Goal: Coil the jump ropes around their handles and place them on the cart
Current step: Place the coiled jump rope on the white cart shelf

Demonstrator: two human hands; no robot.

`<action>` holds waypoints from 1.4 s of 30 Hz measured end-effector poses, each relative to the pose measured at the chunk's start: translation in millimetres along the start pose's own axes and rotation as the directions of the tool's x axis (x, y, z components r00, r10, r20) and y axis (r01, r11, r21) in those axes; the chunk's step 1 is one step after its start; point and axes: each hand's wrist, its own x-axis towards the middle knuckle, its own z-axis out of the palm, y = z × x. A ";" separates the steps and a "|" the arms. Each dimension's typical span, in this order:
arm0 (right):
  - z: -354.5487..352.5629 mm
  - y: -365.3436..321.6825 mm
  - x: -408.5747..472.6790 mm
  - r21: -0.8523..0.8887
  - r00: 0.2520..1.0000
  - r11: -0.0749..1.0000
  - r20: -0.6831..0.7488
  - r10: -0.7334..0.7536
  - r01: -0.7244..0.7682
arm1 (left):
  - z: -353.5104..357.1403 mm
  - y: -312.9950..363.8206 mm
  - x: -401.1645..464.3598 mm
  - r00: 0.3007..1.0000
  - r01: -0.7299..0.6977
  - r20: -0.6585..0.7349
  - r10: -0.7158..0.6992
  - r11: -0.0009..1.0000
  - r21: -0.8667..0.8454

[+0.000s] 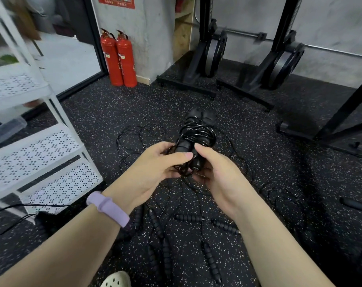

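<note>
Head view: our left hand [155, 162] and right hand [215, 172] together grip the black rope-wound jump-rope handles [196, 133] at centre; white perforated metal cart [41, 150] at nine o'clock; loose ropes [188, 218], seemingly tangled, at six.

the coiled jump rope [196, 134] sits at centre, above the floor [93, 112], left hand [153, 165] and right hand [212, 172] on its near end. left of it stands the cart [41, 141]. behind it and to the left, two fire extinguishers [119, 59] by the wall. behind it to the right, the rack [227, 65]. nearer than it, loose jump ropes [188, 228] lie on the floor.
</note>
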 end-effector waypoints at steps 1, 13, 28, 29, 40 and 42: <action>0.8 -1.3 0.3 0.025 1.000 1.000 0.007 -0.013 0.013 | -2.7 0.0 0.1 0.999 0.019 0.028 -0.018 0.999 -0.040; 59.2 -10.7 25.5 0.265 0.984 0.957 0.098 -0.150 0.120 | -48.9 6.5 -19.2 0.999 -0.028 -0.028 0.017 0.896 -0.443; 284.7 -23.8 50.2 0.051 0.902 0.984 0.393 -0.179 0.173 | -221.7 58.0 -107.2 0.738 -0.058 -0.672 0.062 0.998 0.029; 298.6 -26.2 51.9 0.023 0.888 0.981 0.421 -0.183 0.191 | -234.0 62.1 -113.8 0.716 -0.042 -0.697 0.050 0.999 0.029; 429.4 -48.7 86.6 -0.128 0.814 0.967 0.570 -0.111 0.221 | -339.8 105.2 -123.5 0.484 -0.174 -0.875 -0.011 0.979 -0.109; 447.6 -49.0 96.3 -0.150 0.811 0.957 0.573 -0.119 0.246 | -354.7 116.0 -115.8 0.446 -0.199 -0.895 -0.004 0.975 -0.103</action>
